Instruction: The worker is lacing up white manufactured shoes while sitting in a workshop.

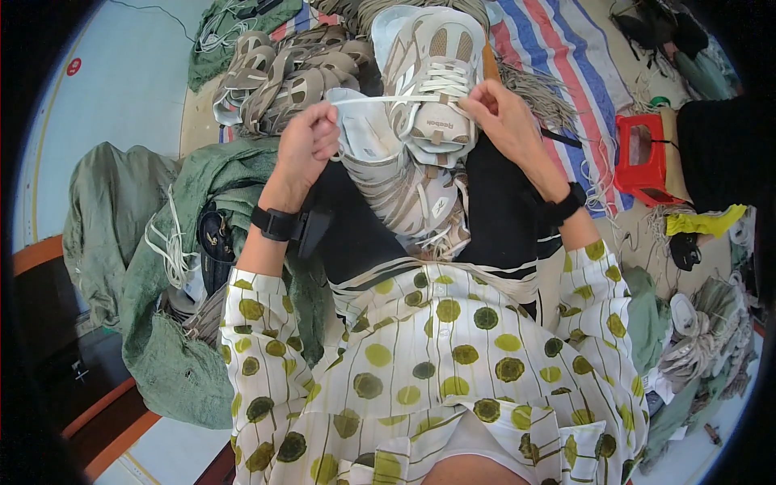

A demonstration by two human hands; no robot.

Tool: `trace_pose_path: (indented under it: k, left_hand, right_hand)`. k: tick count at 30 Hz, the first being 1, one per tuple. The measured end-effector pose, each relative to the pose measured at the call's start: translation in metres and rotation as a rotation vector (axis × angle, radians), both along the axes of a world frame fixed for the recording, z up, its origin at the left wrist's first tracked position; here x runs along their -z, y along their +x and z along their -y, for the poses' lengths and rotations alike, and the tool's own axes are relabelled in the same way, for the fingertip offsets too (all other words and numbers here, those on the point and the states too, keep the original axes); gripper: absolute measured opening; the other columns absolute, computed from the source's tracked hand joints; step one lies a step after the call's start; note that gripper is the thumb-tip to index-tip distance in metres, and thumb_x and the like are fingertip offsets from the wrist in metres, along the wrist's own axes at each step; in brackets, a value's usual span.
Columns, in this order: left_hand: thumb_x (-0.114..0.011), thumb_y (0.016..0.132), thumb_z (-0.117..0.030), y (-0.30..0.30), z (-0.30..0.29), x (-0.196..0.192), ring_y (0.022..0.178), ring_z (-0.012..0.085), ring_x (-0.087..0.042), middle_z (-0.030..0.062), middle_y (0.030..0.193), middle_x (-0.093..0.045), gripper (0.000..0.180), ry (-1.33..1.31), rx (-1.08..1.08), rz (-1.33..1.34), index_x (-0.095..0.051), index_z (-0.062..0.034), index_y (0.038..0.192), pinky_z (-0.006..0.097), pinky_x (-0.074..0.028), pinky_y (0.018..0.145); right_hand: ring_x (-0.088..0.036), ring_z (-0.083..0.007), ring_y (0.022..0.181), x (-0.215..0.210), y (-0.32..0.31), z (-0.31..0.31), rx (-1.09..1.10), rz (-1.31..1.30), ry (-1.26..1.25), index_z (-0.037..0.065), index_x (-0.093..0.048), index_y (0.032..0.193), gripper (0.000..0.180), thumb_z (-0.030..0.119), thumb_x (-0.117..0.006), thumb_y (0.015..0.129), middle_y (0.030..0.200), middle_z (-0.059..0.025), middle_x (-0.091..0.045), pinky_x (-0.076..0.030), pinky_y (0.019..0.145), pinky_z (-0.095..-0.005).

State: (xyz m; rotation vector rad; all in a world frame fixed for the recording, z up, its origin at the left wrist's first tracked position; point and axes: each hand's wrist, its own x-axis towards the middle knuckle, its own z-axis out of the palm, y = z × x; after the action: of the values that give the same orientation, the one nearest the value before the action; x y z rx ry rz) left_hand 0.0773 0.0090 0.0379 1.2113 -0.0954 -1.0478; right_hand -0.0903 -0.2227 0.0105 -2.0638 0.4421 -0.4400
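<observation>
On my lap a beige and white sneaker [439, 42] points away from me, with a white lace threaded through its eyelets. My left hand [310, 139] is closed on one stretch of the white shoelace [376, 99], left of the shoe. The lace runs taut across the shoe's tongue [439, 127]. At the right side of the tongue, my right hand [508, 125] pinches the lace between thumb and fingers. Under and nearer than this shoe, more beige shoes [388, 190] lie overlapping between my thighs.
Several beige shoe uppers [291, 77] are piled at the far left. Bundles of laces [533, 93] lie on a striped sheet [558, 44] at the far right, near a red plastic stool [641, 162]. Green sacking [174, 339] with white laces [170, 246] sits at my left.
</observation>
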Motion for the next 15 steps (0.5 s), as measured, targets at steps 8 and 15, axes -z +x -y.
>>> trace_pose_path:
  k: [8,15]
  left_hand:
    - [-0.052,0.085,-0.027,-0.04,0.046,0.01,0.058,0.0087,-0.051,0.0024,0.068,-0.053,0.029,0.303,0.129,0.789,-0.05,-0.0021,0.099,0.021,-0.038,0.047]
    - [-0.047,0.081,-0.009,-0.036,0.037,0.014,0.051,0.003,-0.036,-0.0052,0.059,-0.042,0.01,0.097,0.026,0.776,-0.054,-0.0074,0.088,0.019,-0.027,0.045]
  right_hand:
    - [-0.053,-0.0231,0.059,-0.005,-0.014,-0.007,-0.034,-0.091,-0.014,0.002,-0.052,0.083,0.017,0.016,-0.059,0.077,0.066,-0.0103,-0.055,-0.042,0.057,-0.0337]
    - [-0.054,-0.0294,0.062,-0.01,-0.038,0.011,-0.026,-0.108,-0.285,0.002,-0.053,0.086,0.011,0.009,-0.052,0.079,0.068,-0.0134,-0.056,-0.042,0.058,-0.0354]
